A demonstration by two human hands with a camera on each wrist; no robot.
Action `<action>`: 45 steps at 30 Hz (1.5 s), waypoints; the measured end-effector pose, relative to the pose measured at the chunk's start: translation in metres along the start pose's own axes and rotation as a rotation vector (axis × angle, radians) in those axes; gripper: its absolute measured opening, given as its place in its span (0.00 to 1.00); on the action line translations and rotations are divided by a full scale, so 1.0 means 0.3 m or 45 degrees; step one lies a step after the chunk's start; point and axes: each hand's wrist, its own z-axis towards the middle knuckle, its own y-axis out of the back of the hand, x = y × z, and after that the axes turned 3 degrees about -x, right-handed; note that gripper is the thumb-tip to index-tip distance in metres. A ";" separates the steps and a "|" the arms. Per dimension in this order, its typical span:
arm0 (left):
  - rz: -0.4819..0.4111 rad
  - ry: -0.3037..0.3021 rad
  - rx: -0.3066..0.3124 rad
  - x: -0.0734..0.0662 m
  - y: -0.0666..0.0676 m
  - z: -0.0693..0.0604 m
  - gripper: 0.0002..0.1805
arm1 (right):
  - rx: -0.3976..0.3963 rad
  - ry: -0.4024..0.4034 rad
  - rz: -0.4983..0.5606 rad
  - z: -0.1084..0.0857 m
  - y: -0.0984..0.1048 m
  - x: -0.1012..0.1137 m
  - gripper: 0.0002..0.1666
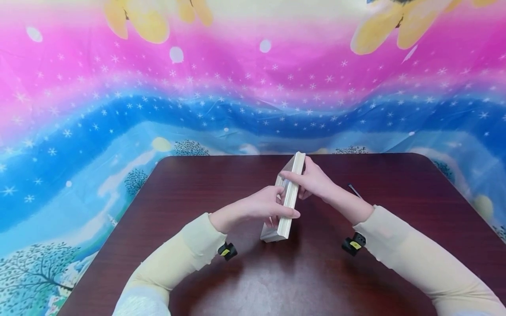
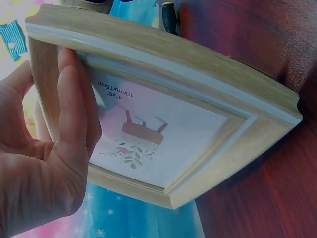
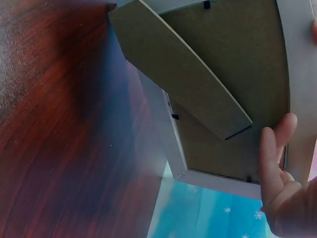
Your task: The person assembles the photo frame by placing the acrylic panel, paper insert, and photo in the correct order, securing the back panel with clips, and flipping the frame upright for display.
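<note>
A light wood picture frame is held up on edge above the table, tilted, between both hands. My left hand grips its near part, thumb over the narrow side and fingers across the front. My right hand holds the far upper part, its thumb over the edge. In the left wrist view, the front shows a printed insert marked 4"x6", 10cmx15cm. From the right wrist view, the brown backing board carries a stand leg angled across it and small black tabs.
Beyond the right hand lies a thin metal shaft on the dark wood table. A black and yellow handle shows in the left wrist view. A patterned cloth hangs behind the table.
</note>
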 end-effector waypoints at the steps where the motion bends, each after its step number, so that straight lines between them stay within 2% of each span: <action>1: 0.003 0.000 -0.002 0.000 -0.003 0.002 0.21 | -0.017 -0.007 0.005 0.000 -0.001 -0.003 0.39; 5: 0.026 -0.009 -0.016 0.001 -0.010 0.011 0.21 | -0.076 -0.014 0.052 -0.002 -0.004 -0.012 0.38; 10: 0.051 -0.022 -0.016 0.007 -0.015 0.015 0.22 | -0.078 0.007 0.090 -0.004 -0.002 -0.027 0.38; 14: -0.008 -0.013 -0.008 0.017 -0.013 0.015 0.22 | -0.068 0.004 0.099 -0.007 0.000 -0.034 0.37; 17: -0.035 -0.031 -0.044 0.027 -0.002 0.013 0.19 | -0.055 -0.003 0.134 -0.009 0.003 -0.039 0.37; 21: -0.060 -0.099 -0.165 0.051 0.031 0.012 0.16 | -0.057 -0.002 0.178 -0.013 0.017 -0.043 0.37; 24: -0.062 -0.144 -0.299 0.081 0.062 0.020 0.15 | -0.068 0.012 0.188 -0.019 0.035 -0.044 0.36; 26: -0.018 -0.170 -0.400 0.104 0.081 0.027 0.15 | -0.071 0.022 0.196 -0.025 0.049 -0.046 0.35; 29: 0.034 -0.189 -0.527 0.142 0.102 0.040 0.17 | -0.083 0.029 0.229 -0.034 0.070 -0.053 0.32; 31: 0.031 -0.180 -0.573 0.166 0.109 0.047 0.20 | -0.088 0.032 0.266 -0.040 0.079 -0.060 0.31; 34: -0.103 -0.115 -0.547 0.199 0.110 0.056 0.25 | -0.090 0.024 0.333 -0.047 0.088 -0.077 0.31; 38: -0.412 -0.009 -0.394 0.230 0.102 0.058 0.27 | -0.077 0.008 0.413 -0.055 0.092 -0.099 0.31; 41: -0.558 0.014 -0.284 0.245 0.096 0.055 0.27 | -0.067 0.002 0.441 -0.060 0.092 -0.112 0.30; 45: -0.646 0.003 -0.226 0.260 0.091 0.049 0.27 | -0.060 -0.033 0.497 -0.060 0.091 -0.134 0.31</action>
